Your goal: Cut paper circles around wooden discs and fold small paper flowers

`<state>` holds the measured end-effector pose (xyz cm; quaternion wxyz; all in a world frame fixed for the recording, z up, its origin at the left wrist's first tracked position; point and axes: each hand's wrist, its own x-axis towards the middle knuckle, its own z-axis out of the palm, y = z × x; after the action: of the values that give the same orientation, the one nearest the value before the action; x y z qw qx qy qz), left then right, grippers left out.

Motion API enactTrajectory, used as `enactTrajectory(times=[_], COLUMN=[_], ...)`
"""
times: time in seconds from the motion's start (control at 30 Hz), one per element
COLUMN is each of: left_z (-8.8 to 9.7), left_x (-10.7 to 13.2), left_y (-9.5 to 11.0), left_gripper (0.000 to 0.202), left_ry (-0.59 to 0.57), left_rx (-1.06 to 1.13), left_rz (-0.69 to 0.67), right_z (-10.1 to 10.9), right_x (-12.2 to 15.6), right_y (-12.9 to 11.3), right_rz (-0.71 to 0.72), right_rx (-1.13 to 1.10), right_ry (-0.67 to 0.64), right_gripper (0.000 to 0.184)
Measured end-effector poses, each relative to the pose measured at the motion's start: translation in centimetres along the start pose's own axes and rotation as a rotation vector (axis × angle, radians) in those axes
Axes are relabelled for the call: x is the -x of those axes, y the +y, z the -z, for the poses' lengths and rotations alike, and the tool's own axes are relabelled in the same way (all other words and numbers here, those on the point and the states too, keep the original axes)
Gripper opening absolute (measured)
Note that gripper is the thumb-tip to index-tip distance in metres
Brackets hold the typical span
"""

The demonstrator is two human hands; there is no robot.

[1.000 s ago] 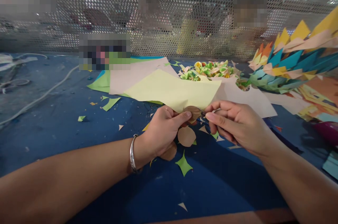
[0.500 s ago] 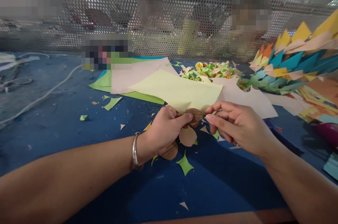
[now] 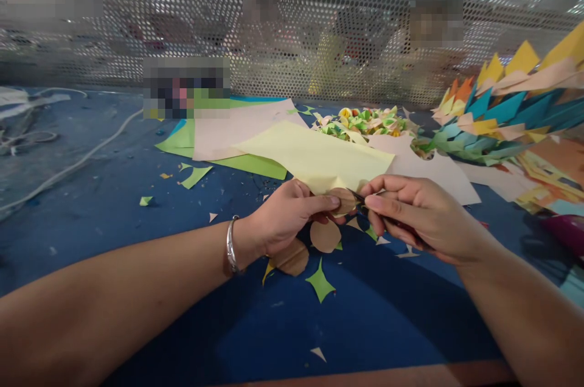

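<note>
My left hand (image 3: 292,213) pinches a round brown disc (image 3: 343,201) against the near edge of a pale yellow paper sheet (image 3: 314,153), thumb on top. A slim dark tool (image 3: 359,198) is in my closed right hand (image 3: 406,210), its tip at the disc's right edge. Fingers hide most of the tool, so I cannot tell its exact kind. Below the hands lie a peach paper circle (image 3: 325,236) and a larger brown disc (image 3: 292,258), partly under my left hand. A green four-pointed scrap (image 3: 321,282) is nearby on the blue table (image 3: 205,308).
Pink paper (image 3: 241,125) and green paper (image 3: 255,168) lie behind. Small folded paper pieces (image 3: 365,122) are heaped beyond the yellow sheet. Layered pointed paper (image 3: 511,101) rises at the right. A perforated metal screen (image 3: 310,70) closes the back; a white cord (image 3: 86,159) crosses left.
The yellow sheet and brown disc have shifted slightly right with my left hand. My right hand has also moved a little right, and more of the dark tool shows.
</note>
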<state>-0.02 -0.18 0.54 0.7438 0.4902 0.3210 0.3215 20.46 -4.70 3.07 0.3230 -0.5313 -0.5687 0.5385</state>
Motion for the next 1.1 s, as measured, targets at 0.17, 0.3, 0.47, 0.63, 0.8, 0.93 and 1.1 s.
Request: enactTrajectory(times=[0.17, 0.3, 0.47, 0.63, 0.8, 0.93, 1.1], left_z=[0.05, 0.07, -0.11, -0.14, 0.15, 0.14, -0.01], left_x=[0.01, 0.03, 0.14, 0.16, 0.06, 0.05, 0.18], left_y=[-0.07, -0.14, -0.01, 0.08, -0.15, -0.2, -0.09], left_gripper=[0.034, 0.039, 0.031, 0.016, 0.011, 0.015, 0.013], left_ry=[0.002, -0.01, 0.033, -0.048, -0.102, -0.135, -0.096], left_rx=[-0.069, -0.137, -0.184, -0.175, -0.22, -0.196, -0.181], left_rz=[-0.06, -0.106, -0.12, -0.125, -0.175, -0.191, -0.191], right_z=[0.13, 0.26, 0.48, 0.6, 0.71, 0.76, 0.68], right_x=[0.09, -0.04, 0.0, 0.01, -0.02, 0.09, 0.18], right_y=[-0.11, -0.11, -0.04, 0.0, -0.07, -0.16, -0.23], right_rz=[-0.004, 0.005, 0.001, -0.01, -0.021, -0.008, -0.02], right_rx=[-0.014, 0.004, 0.031, 0.057, 0.086, 0.086, 0.06], right_ry=[-0.019, -0.026, -0.037, -0.033, -0.041, -0.048, -0.057], right_gripper=[0.033, 0.035, 0.034, 0.036, 0.036, 0.034, 0.032])
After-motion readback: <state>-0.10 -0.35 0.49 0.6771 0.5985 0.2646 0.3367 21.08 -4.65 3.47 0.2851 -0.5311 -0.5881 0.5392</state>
